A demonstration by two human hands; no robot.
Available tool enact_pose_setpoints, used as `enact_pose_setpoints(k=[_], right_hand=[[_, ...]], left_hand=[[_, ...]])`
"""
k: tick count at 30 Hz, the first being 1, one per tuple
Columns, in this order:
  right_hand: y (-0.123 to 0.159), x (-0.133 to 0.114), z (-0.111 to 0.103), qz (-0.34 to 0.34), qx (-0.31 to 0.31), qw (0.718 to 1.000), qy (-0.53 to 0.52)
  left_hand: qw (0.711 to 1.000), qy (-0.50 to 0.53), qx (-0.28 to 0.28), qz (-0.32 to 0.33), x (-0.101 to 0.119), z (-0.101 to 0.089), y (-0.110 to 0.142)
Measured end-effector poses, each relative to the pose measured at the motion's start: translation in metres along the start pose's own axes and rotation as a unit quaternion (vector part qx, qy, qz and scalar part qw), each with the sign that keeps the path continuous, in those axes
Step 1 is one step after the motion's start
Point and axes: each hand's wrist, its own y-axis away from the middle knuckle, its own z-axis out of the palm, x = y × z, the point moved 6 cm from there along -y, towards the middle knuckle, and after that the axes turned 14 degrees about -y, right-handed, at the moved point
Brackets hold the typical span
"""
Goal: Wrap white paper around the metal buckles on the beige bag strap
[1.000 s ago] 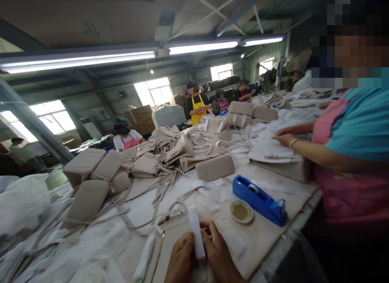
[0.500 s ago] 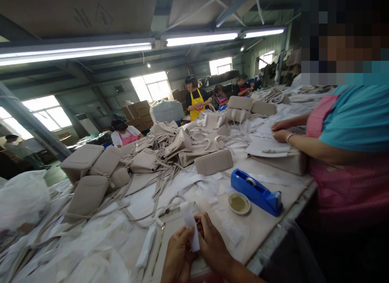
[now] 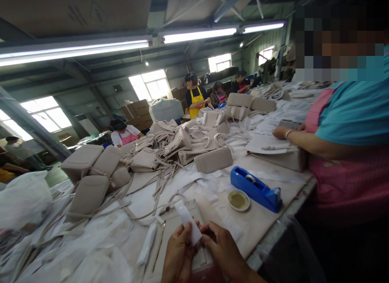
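Both of my hands are low at the bottom middle, close together over the table's near edge. My left hand (image 3: pixel 178 254) and my right hand (image 3: pixel 223 250) pinch a narrow white strip (image 3: pixel 189 224) that sticks up between the fingers, tilted to the left. Under my hands lies a flat beige piece (image 3: pixel 200 256), partly hidden. A small round dish of yellowish paste (image 3: pixel 238 200) and a blue tape dispenser (image 3: pixel 255 188) sit just beyond my right hand.
Beige bags and straps (image 3: pixel 170 147) are heaped across the long table (image 3: pixel 261 226). A person in a teal shirt and pink apron (image 3: pixel 349 153) works at the right edge. Other workers stand farther back. White plastic bags (image 3: pixel 24 198) lie at the left.
The white strip has tipped from upright to leaning left and sits lower in my fingers. The view has shifted slightly; the neighbour's hands have moved a little to the right.
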Motion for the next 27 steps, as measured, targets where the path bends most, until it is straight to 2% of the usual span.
enact_pose_setpoints(k=[3,6,11,17,20,24,27], right_hand=[[-0.004,0.008,0.004,0.029,0.008,0.997,-0.067],[-0.007,0.010,0.006,0.043,0.024,0.996,-0.078],[-0.008,0.007,0.010,0.040,0.039,0.998,0.004],[-0.009,-0.002,0.011,-0.004,0.014,0.997,0.072],[-0.007,-0.001,0.004,0.005,-0.027,0.999,0.022],[-0.008,0.012,0.002,0.097,-0.106,0.979,-0.145],[-0.013,0.023,0.000,0.132,-0.064,0.976,-0.160]], left_hand=[[1.000,-0.007,-0.009,0.008,0.001,0.002,0.004],[1.000,-0.017,-0.014,0.013,0.002,0.005,0.008],[1.000,-0.018,0.006,0.003,0.000,0.009,0.013],[1.000,-0.025,0.007,0.004,-0.004,0.008,0.008],[0.999,-0.045,0.022,0.011,-0.006,0.004,0.004],[0.997,-0.071,0.018,0.030,-0.005,0.008,0.004],[0.996,-0.080,0.021,0.046,-0.003,0.012,0.007]])
